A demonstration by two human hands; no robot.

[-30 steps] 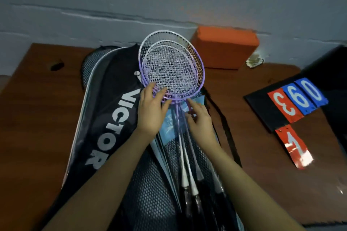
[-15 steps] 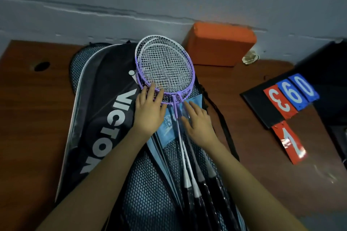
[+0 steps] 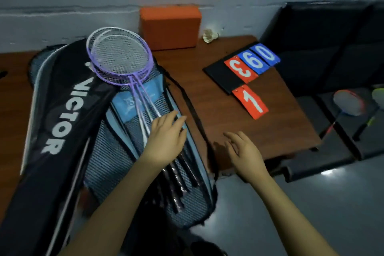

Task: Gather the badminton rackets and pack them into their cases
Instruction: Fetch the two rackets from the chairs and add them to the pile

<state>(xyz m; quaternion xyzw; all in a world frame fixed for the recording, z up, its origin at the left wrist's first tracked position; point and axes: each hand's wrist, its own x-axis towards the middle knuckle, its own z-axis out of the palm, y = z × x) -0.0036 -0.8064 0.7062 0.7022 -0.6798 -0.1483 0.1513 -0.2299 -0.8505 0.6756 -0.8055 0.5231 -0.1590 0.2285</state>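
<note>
A stack of purple and white badminton rackets [image 3: 119, 58] lies on an open grey-blue mesh case [image 3: 116, 162], heads toward the wall, black handles toward me. A black case printed VICTOR [image 3: 60, 114] lies beside it on the left. My left hand [image 3: 166, 139] rests flat on the racket shafts with fingers straight. My right hand [image 3: 242, 151] hovers over the table edge to the right of the case, fingers relaxed and holding nothing. Two more rackets [image 3: 349, 106] lie on a dark bench at the far right.
The cases lie on a brown wooden table [image 3: 228, 110]. An orange block [image 3: 169, 27] and a shuttlecock [image 3: 211, 35] stand at the wall. A flip scoreboard [image 3: 249, 72] with red and blue number cards lies on the right. Grey floor shows below the table edge.
Both hands have come back from the racket heads toward me. My left hand now lies on the shafts, my right hand has left the rackets and moved right. The view has swung right.
</note>
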